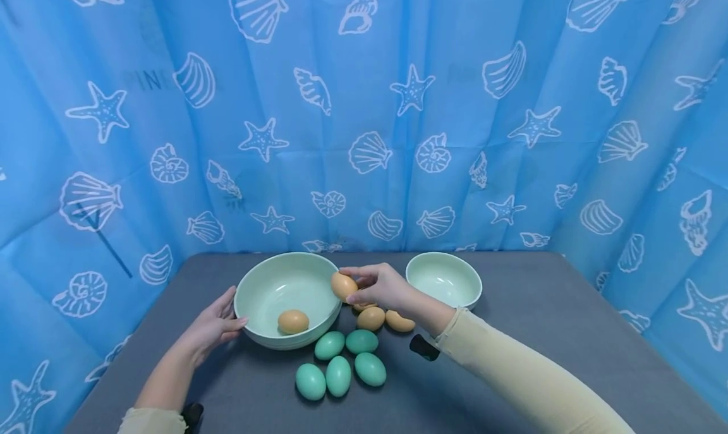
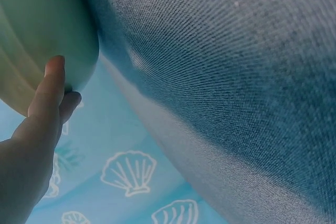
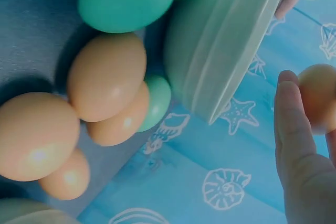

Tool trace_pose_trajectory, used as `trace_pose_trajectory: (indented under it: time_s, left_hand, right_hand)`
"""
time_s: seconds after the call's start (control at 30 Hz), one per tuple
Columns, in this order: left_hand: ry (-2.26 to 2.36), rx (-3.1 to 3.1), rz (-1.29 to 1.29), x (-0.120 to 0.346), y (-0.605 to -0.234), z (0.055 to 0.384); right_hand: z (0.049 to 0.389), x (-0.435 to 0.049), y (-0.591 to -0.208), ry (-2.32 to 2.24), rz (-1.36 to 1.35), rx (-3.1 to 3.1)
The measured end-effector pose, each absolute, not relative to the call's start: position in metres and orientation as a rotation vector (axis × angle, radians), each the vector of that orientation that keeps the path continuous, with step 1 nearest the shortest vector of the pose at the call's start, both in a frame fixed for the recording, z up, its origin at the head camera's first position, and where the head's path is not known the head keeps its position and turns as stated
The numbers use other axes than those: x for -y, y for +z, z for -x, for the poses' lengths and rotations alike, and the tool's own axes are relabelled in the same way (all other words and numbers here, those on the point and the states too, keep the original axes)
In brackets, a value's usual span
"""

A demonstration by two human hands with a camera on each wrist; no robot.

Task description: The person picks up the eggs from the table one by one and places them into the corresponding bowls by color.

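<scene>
My right hand [image 1: 392,287] pinches a brown egg [image 1: 344,286] between thumb and fingers, at the right rim of the large pale green bowl [image 1: 256,290]. One brown egg [image 1: 293,321] lies inside that bowl, near its front wall. With extended fingers and thumb, my left hand [image 1: 209,326] touches the bowl's left side; in the left wrist view the thumb [image 2: 50,85] lies along the outer wall. Beneath my right hand, more brown eggs [image 3: 107,77] cluster on the table, one of them [image 1: 371,318] in full sight and others partly covered by the hand.
Several green eggs [image 1: 338,376] lie on the grey cloth in front of the large bowl. A smaller pale green bowl [image 1: 443,276] stands at the back right, beyond my right forearm. The blue shell-print curtain [image 1: 370,153] hangs behind the table [image 1: 540,339].
</scene>
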State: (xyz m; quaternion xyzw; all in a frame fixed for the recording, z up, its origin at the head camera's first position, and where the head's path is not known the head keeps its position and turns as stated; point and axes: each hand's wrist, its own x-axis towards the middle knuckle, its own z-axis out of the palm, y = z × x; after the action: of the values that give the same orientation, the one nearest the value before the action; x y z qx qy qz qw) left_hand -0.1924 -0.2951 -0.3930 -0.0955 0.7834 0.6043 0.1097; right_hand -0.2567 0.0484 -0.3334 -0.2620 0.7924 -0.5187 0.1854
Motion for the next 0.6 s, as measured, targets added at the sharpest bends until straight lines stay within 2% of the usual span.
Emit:
trace_pose_trajectory:
  time_s: [0.37, 0.6]
  left_hand:
    - [1.786, -2.314, 0.316, 0.294, -0.391, 0.193]
    - [1.802, -2.315, 0.317, 0.291, -0.392, 0.194]
  right_hand:
    - [0.269, -0.014, -0.326, -1.452, 0.776, -2.218]
    - [0.276, 0.004, -0.332, -1.493, 0.704, -2.188]
